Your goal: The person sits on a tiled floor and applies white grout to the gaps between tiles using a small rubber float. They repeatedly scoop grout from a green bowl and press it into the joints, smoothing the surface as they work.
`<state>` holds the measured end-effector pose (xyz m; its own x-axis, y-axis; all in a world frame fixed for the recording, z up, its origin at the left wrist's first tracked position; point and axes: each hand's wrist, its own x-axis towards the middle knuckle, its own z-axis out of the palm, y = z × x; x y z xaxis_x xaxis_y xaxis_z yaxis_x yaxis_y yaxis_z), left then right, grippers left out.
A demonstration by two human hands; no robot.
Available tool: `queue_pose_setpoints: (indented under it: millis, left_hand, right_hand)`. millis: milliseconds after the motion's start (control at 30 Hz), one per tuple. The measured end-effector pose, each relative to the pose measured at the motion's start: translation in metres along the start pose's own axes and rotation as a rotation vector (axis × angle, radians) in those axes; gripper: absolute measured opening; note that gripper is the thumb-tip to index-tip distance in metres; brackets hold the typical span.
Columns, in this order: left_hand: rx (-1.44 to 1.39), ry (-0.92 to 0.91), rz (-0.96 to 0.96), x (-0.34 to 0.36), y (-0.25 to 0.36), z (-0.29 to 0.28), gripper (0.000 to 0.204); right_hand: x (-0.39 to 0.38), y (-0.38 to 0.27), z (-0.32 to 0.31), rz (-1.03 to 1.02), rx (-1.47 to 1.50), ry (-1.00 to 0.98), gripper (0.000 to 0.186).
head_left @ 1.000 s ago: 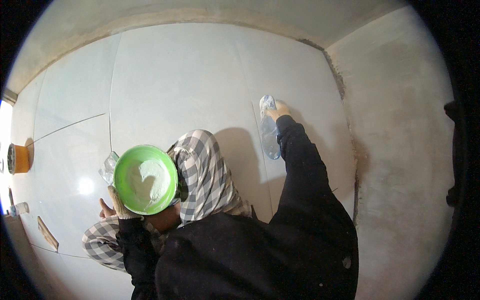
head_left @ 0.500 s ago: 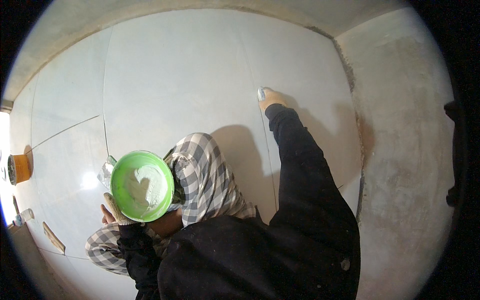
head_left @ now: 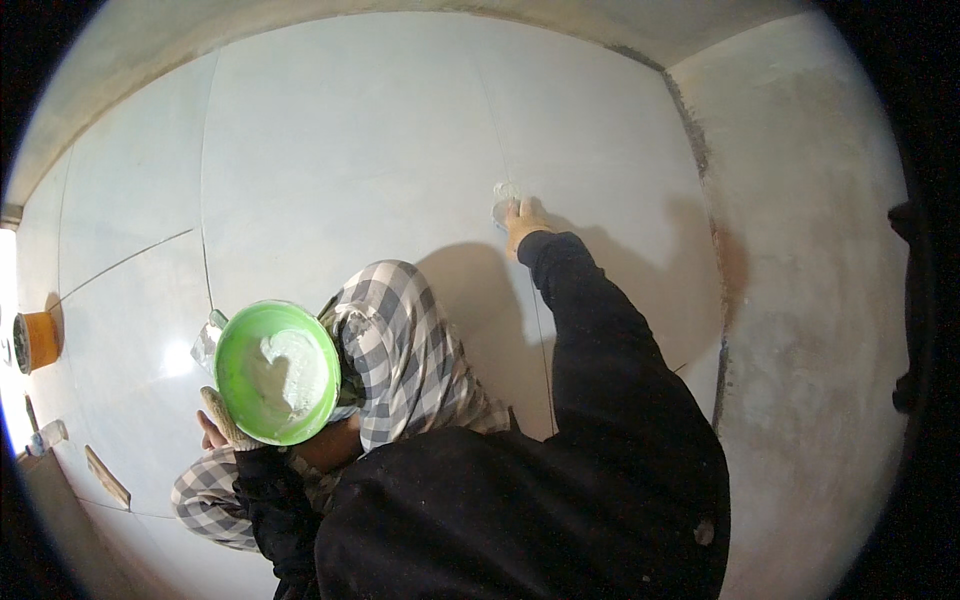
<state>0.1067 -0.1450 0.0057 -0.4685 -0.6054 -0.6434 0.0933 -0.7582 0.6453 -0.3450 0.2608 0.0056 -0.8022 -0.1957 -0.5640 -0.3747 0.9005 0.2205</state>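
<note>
Gloved, my left hand (head_left: 230, 420) grips the lower-left rim of a green bowl (head_left: 236, 385) of white paste, held above my checked trouser legs. A flat scraper (head_left: 203, 350) shows just left of the bowl, its handle partly behind the rim. Out on the pale tiled floor (head_left: 350, 140), my right hand (head_left: 525, 225) is closed on a flat smoothing tool (head_left: 503, 200) at a thin tile joint, with whitish paste at the tool's end. My fingers and sleeve hide much of that tool.
An orange bucket (head_left: 40, 340) stands at the far left, with a small clear container (head_left: 48, 437) below it and a wooden piece (head_left: 107, 476) lying nearby. Rough plastered wall (head_left: 790, 300) runs along the right, and another (head_left: 420, 12) spans the back edge.
My right hand went farther up the joint, then came slightly back and left, the tool now mostly under it. The bowl has shifted slightly left in view, still in my left hand.
</note>
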Motion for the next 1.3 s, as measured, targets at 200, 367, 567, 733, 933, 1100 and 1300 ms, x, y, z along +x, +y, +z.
queue_pose_setpoints:
  millis: [200,367,567,733,933,1100,1300]
  left_hand:
    - [-0.034,-0.069,-0.111,-0.001,0.002,-0.001,0.081]
    - [0.065,-0.150,-0.091,0.004,0.003,0.004,0.082]
    - [0.041,-0.123,-0.044,0.008,-0.002,-0.005,0.082]
    - [-0.025,-0.093,-0.023,0.007,-0.006,-0.006,0.082]
    - [-0.148,-0.159,-0.078,0.021,-0.005,-0.028,0.081]
    - [-0.185,-0.374,-0.208,0.026,0.004,-0.048,0.083]
    - [0.204,-0.174,-0.032,0.020,-0.001,-0.033,0.084]
  right_hand:
    - [-0.002,0.061,-0.012,0.044,0.470,0.061,0.055]
    - [-0.011,0.054,0.007,0.141,0.513,0.302,0.065]
    - [-0.007,0.042,0.008,0.071,0.584,0.235,0.063]
    - [0.012,0.047,-0.031,-0.013,0.437,0.364,0.057]
    - [0.036,0.034,-0.104,-0.195,0.039,0.197,0.063]
    - [0.036,0.016,-0.105,-0.257,-0.255,0.018,0.052]
    - [0.000,0.032,-0.056,-0.314,-0.303,-0.067,0.051]
